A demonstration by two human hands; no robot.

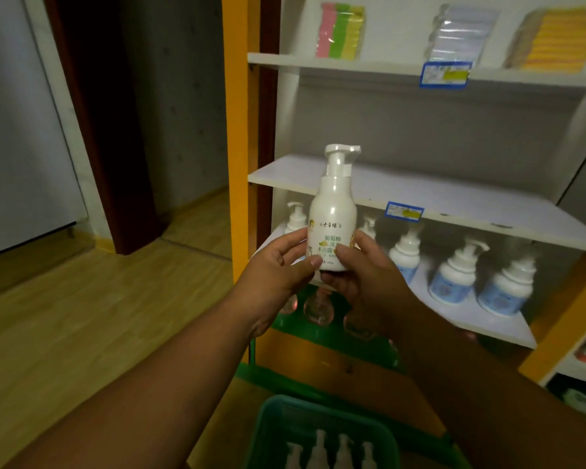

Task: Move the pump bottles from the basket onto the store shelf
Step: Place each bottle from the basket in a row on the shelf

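Nearest, a green plastic basket [318,408] holds several white pump bottles [318,448] not yet moved. Above it, the left hand [278,265] and right hand [362,265] both clasp the base of one upright white pump bottle with a yellow-green label [332,211], fingers and thumbs curled round it. The bottle is raised in front of the white shelf board [454,201]. Blue-labelled pump bottles [454,275] stand on the board below. Good placement probably means keeping the bottle vertical, setting its base flat, label outward, well behind the edge.
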